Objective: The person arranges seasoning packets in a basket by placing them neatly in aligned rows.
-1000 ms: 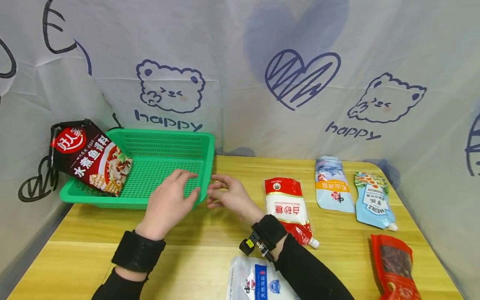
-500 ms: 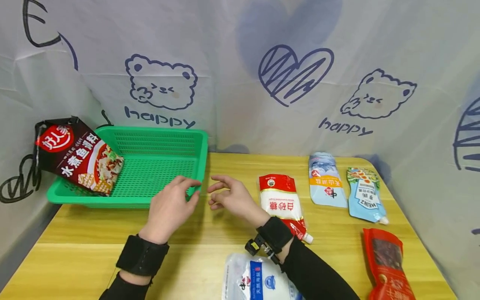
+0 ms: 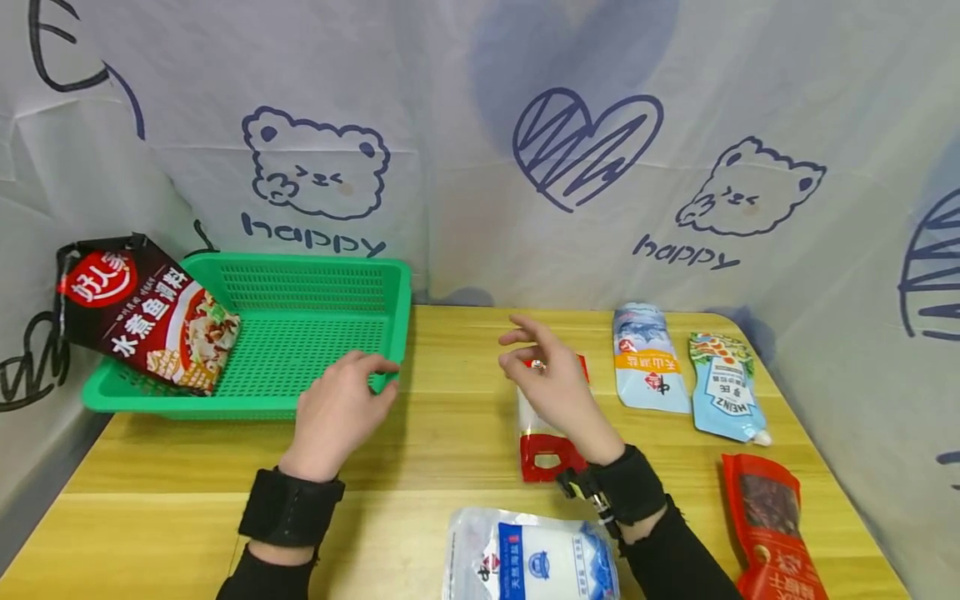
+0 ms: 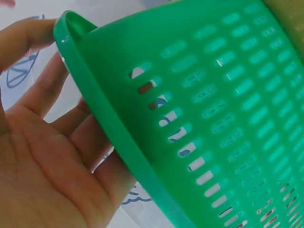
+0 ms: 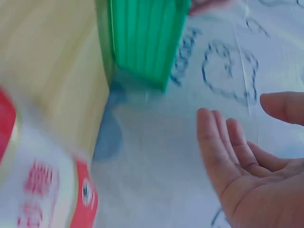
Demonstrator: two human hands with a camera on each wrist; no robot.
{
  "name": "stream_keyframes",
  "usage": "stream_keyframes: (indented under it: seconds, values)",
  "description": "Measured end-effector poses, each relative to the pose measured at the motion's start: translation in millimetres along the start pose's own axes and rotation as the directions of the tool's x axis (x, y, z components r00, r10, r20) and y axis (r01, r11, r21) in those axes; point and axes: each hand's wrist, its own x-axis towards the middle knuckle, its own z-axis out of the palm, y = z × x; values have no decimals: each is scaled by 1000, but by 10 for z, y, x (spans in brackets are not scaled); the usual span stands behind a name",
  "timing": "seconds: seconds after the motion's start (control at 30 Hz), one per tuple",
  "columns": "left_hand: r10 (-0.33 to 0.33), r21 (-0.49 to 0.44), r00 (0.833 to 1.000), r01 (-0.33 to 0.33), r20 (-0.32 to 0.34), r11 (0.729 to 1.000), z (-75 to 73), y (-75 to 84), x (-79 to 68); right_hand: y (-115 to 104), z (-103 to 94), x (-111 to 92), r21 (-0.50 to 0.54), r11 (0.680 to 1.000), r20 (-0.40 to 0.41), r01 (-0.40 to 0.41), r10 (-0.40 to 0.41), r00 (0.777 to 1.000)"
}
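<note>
My left hand point(image 3: 342, 408) is at the front right corner of the green plastic basket point(image 3: 400, 321), thumb and forefinger apart. In the left wrist view, its loosely bent fingers lie beside the basket rim point(image 4: 102, 111); I cannot tell whether they touch it. Over the red and white sugar pouch point(image 3: 532, 417) is my right hand point(image 3: 558, 387), which covers part of it. The right wrist view shows that hand's palm point(image 5: 256, 190) holding nothing, with the sugar pouch point(image 5: 42, 175) blurred at left. A dark red seasoning packet point(image 3: 161, 321) leans over the basket's left end.
A white and blue salt bag point(image 3: 536, 558) lies at the front of the wooden table point(image 3: 442, 467). To the right are a blue and orange salt pouch point(image 3: 649, 358), a light blue Heinz pouch point(image 3: 727, 387) and a red packet point(image 3: 768, 525). A printed curtain point(image 3: 465, 208) hangs behind.
My right hand has moved right, from beside the basket corner to above the sugar pouch. The left hand stays close to the basket. The head view has turned slightly right.
</note>
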Motion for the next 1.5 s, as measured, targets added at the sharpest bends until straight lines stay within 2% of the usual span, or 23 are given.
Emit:
stream_keyframes:
  seconds: [0.1, 0.23, 0.4, 0.5, 0.63, 0.73, 0.83, 1.03, 1.3, 1.5]
  values:
    - [-30, -23, 999, 30, 15, 999, -13, 18, 18, 80, -188, -32, -56, 998, -62, -16, 12, 998]
    - [-65, -51, 997, 67, 35, 996, -29, 23, 28, 242, -385, -63, -136, 987, -135, -84, 65, 989]
    - [-80, -76, 996, 83, 39, 994, -22, 17, 33, 459, -569, -120, -245, 942, -196, -231, 185, 963]
    - [-77, -87, 996, 80, 36, 993, -11, 23, 38, 573, -640, -161, -293, 896, -177, -333, 291, 940]
    - [-85, -96, 996, 88, 38, 992, -7, 20, 25, 707, -664, -190, -362, 831, -106, -422, 413, 905]
    - [-85, -100, 996, 88, 36, 991, -9, 23, 22, 770, -664, -199, -388, 799, -71, -459, 470, 880]
    - [-84, -98, 996, 86, 30, 991, -15, 27, 26, 803, -659, -190, -395, 782, -53, -482, 505, 862]
    - [-85, -88, 996, 86, 21, 992, -15, 42, 25, 868, -642, -175, -384, 772, -50, -506, 530, 847]
    - [-81, -88, 997, 82, 11, 993, 12, 49, 20, 937, -622, -189, -368, 777, -66, -510, 525, 848]
    - [-87, -96, 996, 88, 10, 992, 16, 34, 24, 938, -600, -190, -291, 799, -83, -526, 526, 846]
